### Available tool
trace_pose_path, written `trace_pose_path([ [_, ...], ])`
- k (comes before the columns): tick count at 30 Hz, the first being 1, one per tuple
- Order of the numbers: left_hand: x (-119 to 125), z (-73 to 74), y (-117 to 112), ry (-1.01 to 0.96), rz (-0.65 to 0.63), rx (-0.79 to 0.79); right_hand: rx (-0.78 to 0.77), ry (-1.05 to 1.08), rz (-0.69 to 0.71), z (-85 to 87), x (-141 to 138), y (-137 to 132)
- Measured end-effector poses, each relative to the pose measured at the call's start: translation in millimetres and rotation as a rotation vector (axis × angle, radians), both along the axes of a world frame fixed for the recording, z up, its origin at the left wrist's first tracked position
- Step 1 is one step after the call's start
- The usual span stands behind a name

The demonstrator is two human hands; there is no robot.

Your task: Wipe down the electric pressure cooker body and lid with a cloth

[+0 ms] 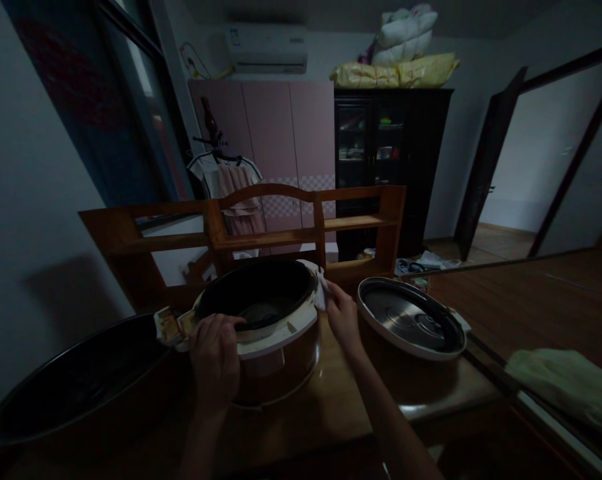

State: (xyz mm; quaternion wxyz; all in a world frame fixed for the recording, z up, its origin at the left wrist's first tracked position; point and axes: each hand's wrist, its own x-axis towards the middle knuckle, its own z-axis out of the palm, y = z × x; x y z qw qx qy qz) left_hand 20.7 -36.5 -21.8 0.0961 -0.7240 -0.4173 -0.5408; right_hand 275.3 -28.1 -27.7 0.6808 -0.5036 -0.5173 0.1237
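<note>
A rice cooker [281, 360] without its lid stands on the wooden desk, its dark inside facing up. My left hand [215, 357] is closed over the near left part of its pale rim, fingers bent over the edge. At the right side of the rim, my right hand [341, 312] pinches a white cloth or tissue [322, 291] against the cooker. Right of the cooker lies its detached round lid [405, 319], metal underside up. A large dark basin [81, 373] sits to the left.
The desk's wooden shelf frame [265, 235] rises behind the cooker. Pale green fabric [565, 380] lies at the lower right. Farther back are a pink wardrobe [271, 133], a dark cabinet [415, 147], hanging clothes [231, 180] and an open door [491, 160].
</note>
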Motion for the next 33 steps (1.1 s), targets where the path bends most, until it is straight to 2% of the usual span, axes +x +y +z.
trace_pose_path([
  [5,0,0.3,-1,0.006,-0.005,0.003,0.018,0.007,0.043,1.9,-12,-4],
  [12,1,-5.7,5,-0.013,0.022,0.054,0.056,0.035,0.047,-14.9,-33,-29],
  [18,1,-5.9,5,-0.020,0.025,0.030,0.111,-0.079,0.093,-24.8,-44,-55],
  [21,0,-4.6,4,-0.013,0.027,0.031,0.110,-0.167,0.093,-37.2,-42,-63],
  [24,0,-4.1,4,-0.001,0.025,0.039,0.078,-0.221,0.070,-59.0,-37,-66],
  [28,-1,-4.0,4,0.011,0.028,0.051,0.030,-0.164,0.099,-83.0,-28,-64],
  [30,-1,-3.6,3,0.012,0.024,0.051,-0.008,-0.104,0.097,-83.1,-25,-60],
  [33,-1,-2.6,2,0.001,0.023,0.038,-0.031,-0.086,0.082,-67.7,-23,-50],
])
